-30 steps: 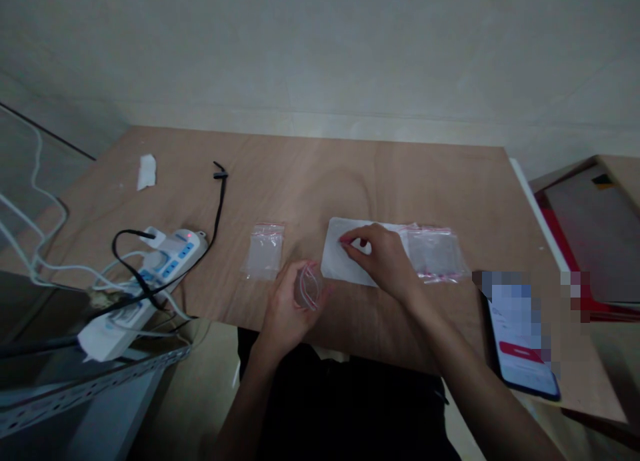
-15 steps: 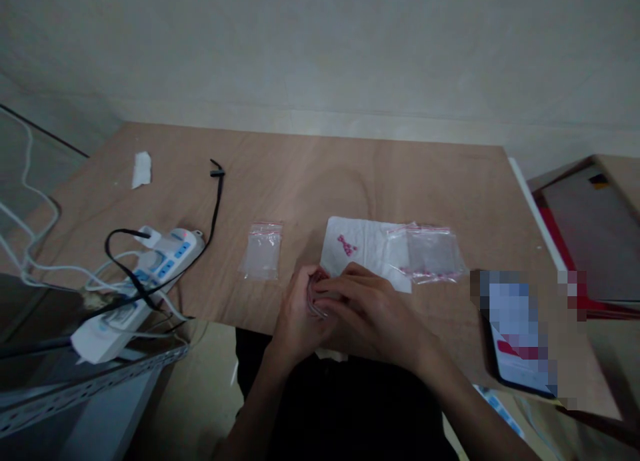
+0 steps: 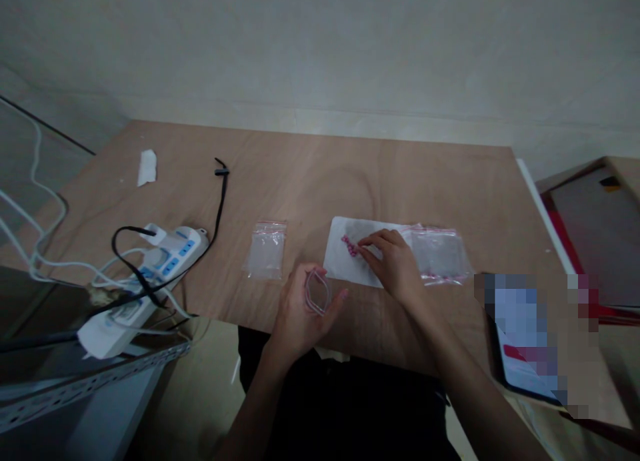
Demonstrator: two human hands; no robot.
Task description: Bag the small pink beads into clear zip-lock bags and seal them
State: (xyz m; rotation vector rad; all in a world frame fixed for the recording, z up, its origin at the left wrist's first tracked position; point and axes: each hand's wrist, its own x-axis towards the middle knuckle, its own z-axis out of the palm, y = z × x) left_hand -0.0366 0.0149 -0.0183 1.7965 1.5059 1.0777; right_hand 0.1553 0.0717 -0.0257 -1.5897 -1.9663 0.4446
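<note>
Hands: L hand (image 3: 294, 309) curls round clear bag (image 3: 318, 293), holding its mouth open. R hand (image 3: 395, 264) has left bag mouth for pink pcs. (image 3: 349, 245) on white sheet (image 3: 338, 266), approx. 1 o'clock; fingertips close together, hold on a pc. can't be told. Bag mouth is thus unobstructed. Desk (image 3: 300, 187) edge: close, 6 o'clock. Open room: 12 o'clock.

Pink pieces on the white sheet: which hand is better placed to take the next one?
Likely the right hand: it is beside the pink pieces; the left hand holds the open bag.
</note>
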